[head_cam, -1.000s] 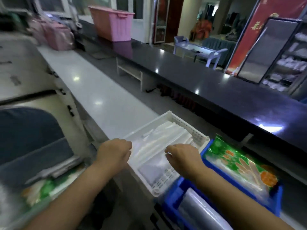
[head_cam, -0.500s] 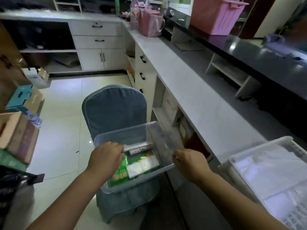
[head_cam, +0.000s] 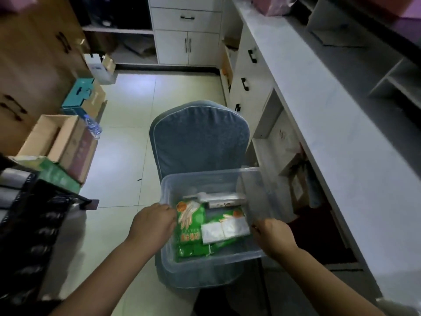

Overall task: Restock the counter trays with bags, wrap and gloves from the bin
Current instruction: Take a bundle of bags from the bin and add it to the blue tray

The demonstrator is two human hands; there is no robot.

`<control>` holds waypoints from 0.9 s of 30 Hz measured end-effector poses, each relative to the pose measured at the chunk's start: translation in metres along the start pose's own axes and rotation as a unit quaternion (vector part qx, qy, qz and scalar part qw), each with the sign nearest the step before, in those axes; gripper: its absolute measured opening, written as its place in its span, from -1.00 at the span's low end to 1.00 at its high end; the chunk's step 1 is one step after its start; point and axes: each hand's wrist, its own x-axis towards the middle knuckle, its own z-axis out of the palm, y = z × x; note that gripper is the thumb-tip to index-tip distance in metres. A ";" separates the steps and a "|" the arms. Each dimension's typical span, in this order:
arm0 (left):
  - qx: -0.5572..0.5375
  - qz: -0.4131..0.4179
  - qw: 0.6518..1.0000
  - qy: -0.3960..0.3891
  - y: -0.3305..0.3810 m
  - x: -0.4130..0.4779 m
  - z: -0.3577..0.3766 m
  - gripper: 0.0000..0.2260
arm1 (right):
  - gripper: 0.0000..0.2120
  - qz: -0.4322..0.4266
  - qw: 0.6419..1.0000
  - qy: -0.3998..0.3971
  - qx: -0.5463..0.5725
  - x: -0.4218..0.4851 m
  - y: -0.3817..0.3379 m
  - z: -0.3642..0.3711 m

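A clear plastic bin (head_cam: 205, 176) sits on the seat of a blue padded chair (head_cam: 198, 137). Inside lie green packs of gloves (head_cam: 189, 226), two flat white packets (head_cam: 224, 230) on top of them, and a long boxed roll (head_cam: 224, 199) at the far end. My left hand (head_cam: 153, 224) curls over the bin's left rim, right beside the green glove pack. My right hand (head_cam: 272, 238) grips the bin's right wall near the front corner. The counter trays are out of view.
The white counter (head_cam: 330, 124) runs along the right, with drawers (head_cam: 248, 85) and open shelves beneath. Cardboard boxes (head_cam: 68, 142) and a water bottle (head_cam: 93, 126) stand at the left, a black rack (head_cam: 29, 224) nearer. Tiled floor (head_cam: 127, 156) lies between.
My view swung left from the white counter tray to the bin on the chair. Both hands left the tray and now hold the bin's sides.
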 end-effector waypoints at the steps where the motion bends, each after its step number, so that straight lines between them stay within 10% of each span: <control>1: 0.000 -0.011 1.000 -0.002 -0.002 0.009 0.002 -0.83 | -0.76 -0.004 1.000 -0.007 0.002 0.015 0.000 0.004; 12: 0.015 -0.085 0.992 -0.091 -0.002 0.099 0.051 -0.89 | -0.76 -0.028 0.988 -0.150 0.008 0.134 0.033 0.071; 27: 0.056 0.045 0.988 -0.137 -0.052 0.167 0.156 -0.81 | -0.69 -0.054 0.963 -0.260 -0.039 0.211 0.040 0.215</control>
